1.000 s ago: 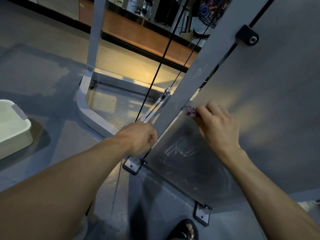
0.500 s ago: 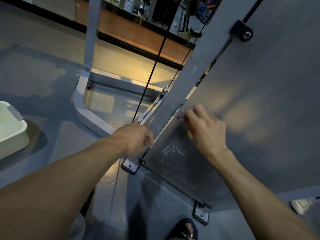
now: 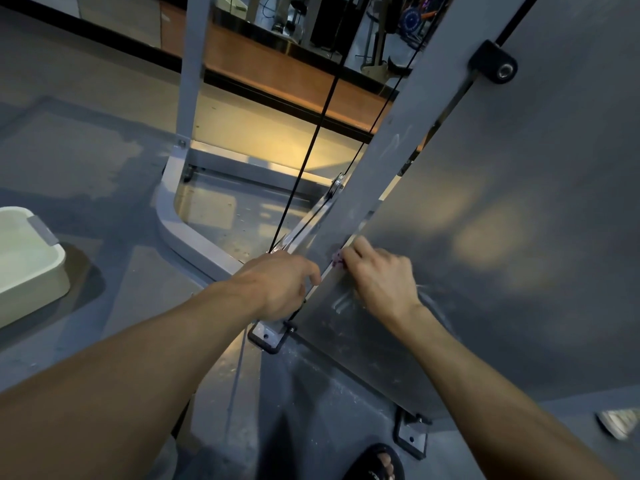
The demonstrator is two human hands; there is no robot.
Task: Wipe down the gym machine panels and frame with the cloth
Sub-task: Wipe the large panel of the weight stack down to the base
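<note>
Far out to the left of your left hand (image 3: 277, 285) a pale rectangular plastic tub (image 3: 27, 254) with a grey clip sits on the grey concrete floor (image 3: 86, 161), a dark wet patch beside it. Your left hand curls its fingers round the lower end of the slanted grey-painted metal post (image 3: 391, 140) of the machine, just above the black floor bracket (image 3: 268, 337). Two thin black cables (image 3: 311, 140) run up from just beyond that hand. Immediately to its right, across the post's edge, your right hand (image 3: 377, 275) presses its bent fingers on a small pinkish crumpled cloth (image 3: 336, 263), held against the left edge of the smooth, dull grey sheet-metal panel (image 3: 519, 237); only a scrap of cloth shows past the fingertips. Scuffs and pale smears mark the panel below that hand. Above and right, a black round-cornered bolt block (image 3: 493, 67) sits on the panel's edge. Beyond, a wood-toned ledge (image 3: 277, 74) fronts a mirror.
</note>
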